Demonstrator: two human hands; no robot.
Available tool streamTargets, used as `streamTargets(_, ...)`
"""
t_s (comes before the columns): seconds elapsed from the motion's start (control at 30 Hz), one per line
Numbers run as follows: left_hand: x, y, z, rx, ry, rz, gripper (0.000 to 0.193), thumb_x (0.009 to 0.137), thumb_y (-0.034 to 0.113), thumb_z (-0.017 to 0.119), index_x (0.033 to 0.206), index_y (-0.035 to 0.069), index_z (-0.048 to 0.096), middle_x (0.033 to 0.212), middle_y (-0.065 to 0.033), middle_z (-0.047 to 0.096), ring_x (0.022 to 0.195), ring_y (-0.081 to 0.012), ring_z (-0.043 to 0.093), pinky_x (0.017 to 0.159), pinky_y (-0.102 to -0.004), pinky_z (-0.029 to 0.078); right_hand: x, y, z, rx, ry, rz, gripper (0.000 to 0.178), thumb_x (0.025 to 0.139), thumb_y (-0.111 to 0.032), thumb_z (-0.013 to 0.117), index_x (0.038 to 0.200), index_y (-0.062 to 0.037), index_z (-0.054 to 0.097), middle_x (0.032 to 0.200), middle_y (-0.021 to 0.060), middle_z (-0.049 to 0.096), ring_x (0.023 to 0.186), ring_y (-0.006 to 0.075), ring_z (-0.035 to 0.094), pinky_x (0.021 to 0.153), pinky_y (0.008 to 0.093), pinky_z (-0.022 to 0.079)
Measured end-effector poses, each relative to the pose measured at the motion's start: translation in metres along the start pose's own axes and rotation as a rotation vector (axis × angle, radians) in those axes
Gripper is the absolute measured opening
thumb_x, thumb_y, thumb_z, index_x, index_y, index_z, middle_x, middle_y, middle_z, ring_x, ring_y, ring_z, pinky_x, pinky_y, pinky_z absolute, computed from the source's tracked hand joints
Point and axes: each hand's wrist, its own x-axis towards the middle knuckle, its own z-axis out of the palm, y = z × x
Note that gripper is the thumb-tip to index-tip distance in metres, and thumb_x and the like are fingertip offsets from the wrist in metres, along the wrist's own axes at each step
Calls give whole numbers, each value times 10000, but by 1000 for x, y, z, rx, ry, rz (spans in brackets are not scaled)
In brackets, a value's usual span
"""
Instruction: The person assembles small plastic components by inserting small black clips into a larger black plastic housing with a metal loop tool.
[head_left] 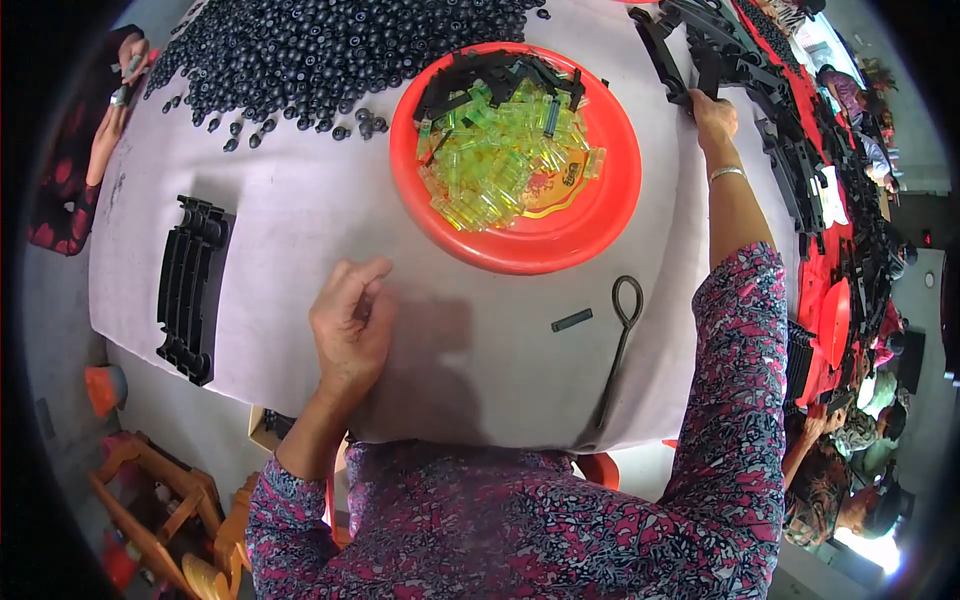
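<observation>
My left hand (pixel 350 322) hovers over the near part of the table, its fingers curled in and nothing visible in them. On the far right, my right hand (pixel 714 118) has its fingers closed at the end of a long black plastic part (pixel 658 52), beside a heap of similar black parts (pixel 775 120). Between my hands lie a small black strip (pixel 572 320) and a dark metal rod with a looped end (pixel 622 325). Beyond them stands a red plastic plate (pixel 510 258) holding yellow-green clear tube pieces (pixel 490 160) and black strips (pixel 480 85).
A pile of small round black pieces (pixel 300 60) covers the far left of the cloth-covered table (pixel 290 230). One ribbed black frame (pixel 190 290) lies at the left. Another person's hands (pixel 120 90) are at the left edge; more people sit along the right.
</observation>
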Motion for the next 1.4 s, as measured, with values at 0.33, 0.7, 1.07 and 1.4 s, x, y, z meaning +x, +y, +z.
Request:
streamTargets(0.33, -3, -3, -1, -56, 14, 35, 184, 811, -33, 653, 991, 6, 656, 782, -33, 532, 674, -102, 500, 581, -237, 410, -135, 71, -99, 808, -255, -5, 189, 805, -259, 674, 863, -83, 633, 681, -31, 486, 610, 91, 462, 533, 262, 367)
streamTargets(0.7, -5, 13, -3, -107, 138, 293, 608, 749, 68, 753, 1306, 21, 511, 1070, -97, 527, 933, -194, 542, 732, -298, 476, -350, 104, -160, 666, -551, -764, 284, 817, 10, 686, 1072, -28, 567, 903, -4, 581, 812, 87, 512, 741, 232, 449)
streamTargets(1.07, -29, 43, -18, 264, -305, 524, 536, 652, 257, 841, 1095, 20, 657, 1015, -126, 613, 928, -316, 597, 829, -382, 469, -366, 112, -152, 559, -724, -953, 375, 769, -66, 729, 1109, -42, 574, 979, 93, 609, 841, 225, 584, 758, 350, 492)
streamTargets(1.4, -41, 27, -13, 249, -364, 405, 333, 635, 198, 820, 893, 50, 670, 838, -89, 564, 804, -294, 550, 725, -392, 431, -342, 87, -162, 498, -925, -860, 284, 806, -91, 735, 1060, -17, 633, 900, 38, 611, 820, 142, 587, 723, 259, 492)
